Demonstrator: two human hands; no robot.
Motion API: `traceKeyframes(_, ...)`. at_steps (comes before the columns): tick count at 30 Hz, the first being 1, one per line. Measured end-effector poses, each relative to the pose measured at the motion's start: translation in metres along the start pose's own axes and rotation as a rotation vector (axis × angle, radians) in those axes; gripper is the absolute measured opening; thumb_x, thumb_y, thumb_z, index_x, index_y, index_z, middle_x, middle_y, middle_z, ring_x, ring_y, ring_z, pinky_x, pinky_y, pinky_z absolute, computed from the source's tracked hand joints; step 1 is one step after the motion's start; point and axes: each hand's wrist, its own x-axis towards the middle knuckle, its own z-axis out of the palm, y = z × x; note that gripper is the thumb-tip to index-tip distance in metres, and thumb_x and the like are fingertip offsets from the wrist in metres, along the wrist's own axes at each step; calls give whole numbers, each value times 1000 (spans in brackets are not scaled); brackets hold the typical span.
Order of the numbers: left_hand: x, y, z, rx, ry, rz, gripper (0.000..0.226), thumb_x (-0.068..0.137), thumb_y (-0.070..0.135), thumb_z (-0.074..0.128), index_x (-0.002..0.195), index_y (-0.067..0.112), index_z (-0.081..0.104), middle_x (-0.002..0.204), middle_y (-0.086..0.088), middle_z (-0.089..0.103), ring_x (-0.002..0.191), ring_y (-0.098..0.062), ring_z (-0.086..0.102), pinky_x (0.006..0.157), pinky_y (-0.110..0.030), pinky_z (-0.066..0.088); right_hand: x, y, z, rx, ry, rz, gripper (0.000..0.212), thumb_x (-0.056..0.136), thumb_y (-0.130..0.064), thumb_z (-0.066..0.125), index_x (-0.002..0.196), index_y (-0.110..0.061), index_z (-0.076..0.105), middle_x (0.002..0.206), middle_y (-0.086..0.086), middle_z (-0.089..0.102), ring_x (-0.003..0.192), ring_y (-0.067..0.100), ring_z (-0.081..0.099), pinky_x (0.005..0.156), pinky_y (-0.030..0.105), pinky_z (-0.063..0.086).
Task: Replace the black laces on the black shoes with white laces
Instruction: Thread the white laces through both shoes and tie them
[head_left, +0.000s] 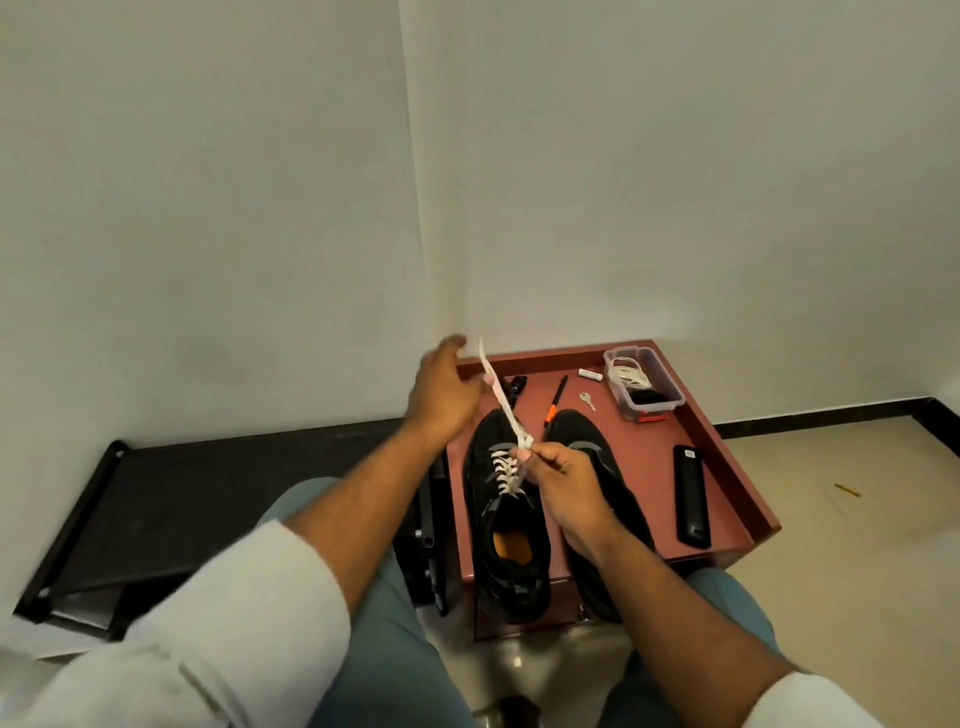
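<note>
Hands: right hand (563, 480) pinches the flat white lace (506, 410) between thumb and fingertips just above the laced shoe; left hand (441, 395) is raised and blurred, and the lace's upper stretch seems to be pinched at its fingers, though the blur leaves that unsure.
White lace: runs taut and slanted from the right hand up past the left hand, its free tip standing above the left fingers; lower down it is criss-crossed through the eyelets of the left-side shoe.
Left-side black sneaker (511, 535): lies on the worktop with toe pointing away, heel hanging over the near edge, orange-tan insole showing in the opening.
Right-side black sneaker (597, 467): just beside the first, partly covered by the right hand and forearm; its lacing cannot be seen.
Worktop: reddish-brown raised-rim worktop (727, 447) set in a corner of white walls.
Near the toes: black and orange pen-like tool (555, 402), small silver key (587, 400), small white cylinder (590, 374).
Far right corner: clear plastic box (644, 384) holding coiled white lace and something dark.
Right edge: black rectangular remote-like object (691, 493) lying flat, well apart from the shoes.
Person: light sleeves, blue-grey trousers, seated at the near edge.
</note>
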Motion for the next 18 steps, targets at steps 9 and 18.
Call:
traceKeyframes(9, -69, -75, 55, -283, -231, 98, 72, 87, 0, 67, 144, 32, 38, 93, 2, 70, 84, -2, 68, 75, -15, 52, 7, 1, 1, 64, 18, 10, 20, 83, 8, 66, 97, -4, 57, 66, 0, 69, 63, 17, 67, 60, 25, 55)
traceKeyframes(18, -57, -91, 53, -116, -138, 270, 33, 90, 7, 65, 119, 22, 68, 103, 6, 72, 95, -2, 67, 89, -25, 55, 15, 11, -9, 6, 82, -46, 13, 83, 4, 67, 95, 1, 72, 85, 13, 74, 79, 22, 71, 73, 29, 58)
